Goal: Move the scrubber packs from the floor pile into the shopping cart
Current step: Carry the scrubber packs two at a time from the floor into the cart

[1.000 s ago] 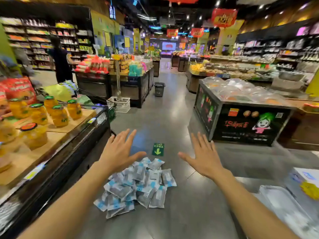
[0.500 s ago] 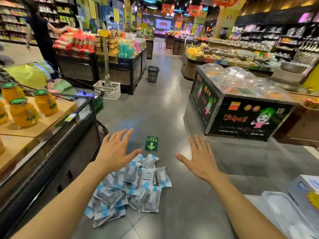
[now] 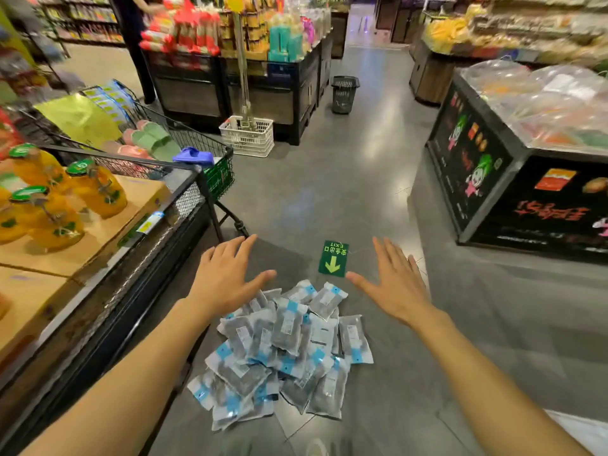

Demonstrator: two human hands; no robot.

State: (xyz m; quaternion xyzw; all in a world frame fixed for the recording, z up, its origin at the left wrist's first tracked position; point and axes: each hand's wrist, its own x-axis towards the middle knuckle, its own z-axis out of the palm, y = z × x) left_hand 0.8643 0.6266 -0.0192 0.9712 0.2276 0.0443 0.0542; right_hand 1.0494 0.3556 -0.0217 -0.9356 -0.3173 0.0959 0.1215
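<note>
Both hands out, palms down, fingers spread, holding nothing: left hand [image 3: 227,278] and right hand [image 3: 394,284] hover apart with a gap between them. Packs [image 3: 283,350] lie in a loose overlapping pile on the floor [image 3: 493,340], below and between the hands, nearer the body than the fingertips; the left thumb sits over the pile's far left edge, contact cannot be told. None lifted yet. Cart [image 3: 210,159] stands ahead and left of the left hand, wire basket already carrying slippers [image 3: 154,139] and a yellow bag [image 3: 79,118]; no packs visible inside. Green exit sticker [image 3: 334,258] on the floor between the fingertips, just past the pile. Jars [image 3: 95,189] on a cardboard tray far left of the left hand, out of the work. Handling judgement: packs look like thin clear plastic sleeves with blue header strips over dark grey scrubbers, so likely light, soft and squashable, not fragile. Film is probably slick, and stacked packs will slide over one another. Best hold, I judge, is a scoop from both sides of the pile, pressing several together, or a pinch across a pack's middle; a grip on the header alone may let neighbours drop.
</note>
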